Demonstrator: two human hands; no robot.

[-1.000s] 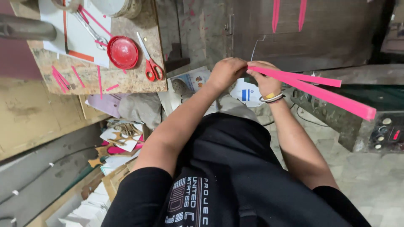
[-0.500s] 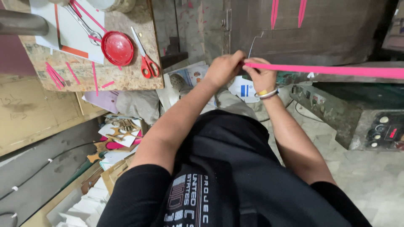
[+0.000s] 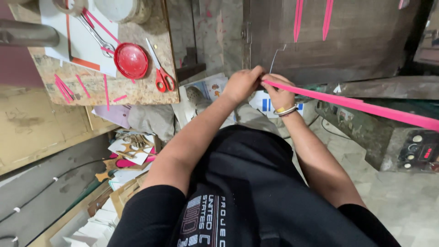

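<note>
Gripping one end of a long pink strip [image 3: 347, 103], both hands meet just below the dark wooden door [image 3: 320, 41]: the left hand [image 3: 242, 84] has its fingers curled shut over the strip's end, and the right hand [image 3: 280, 95], touching the left, pinches the strip from beneath with closed fingers, a metal bangle [image 3: 287, 110] on its wrist. From the hands the strip runs out flat and slightly downward, away from the door's lower edge, crossing above a green machine [image 3: 366, 132] with a small control panel [image 3: 418, 153] and leaving the picture at the far side. Two more pink strips [image 3: 312, 19] hang on the door itself. To the other side of the door stands a chipboard tabletop [image 3: 137, 89]; on it, nearest the door, lie red-handled scissors [image 3: 161, 73], then a round red lid [image 3: 131, 60], a white sheet [image 3: 64, 45] and scattered short pink offcuts [image 3: 64, 87]. Below the tabletop, well apart from the door, a heap of card and wooden cut-outs [image 3: 125, 153] lies on the floor. Printed papers [image 3: 203, 89] lie just beneath the hands.
</note>
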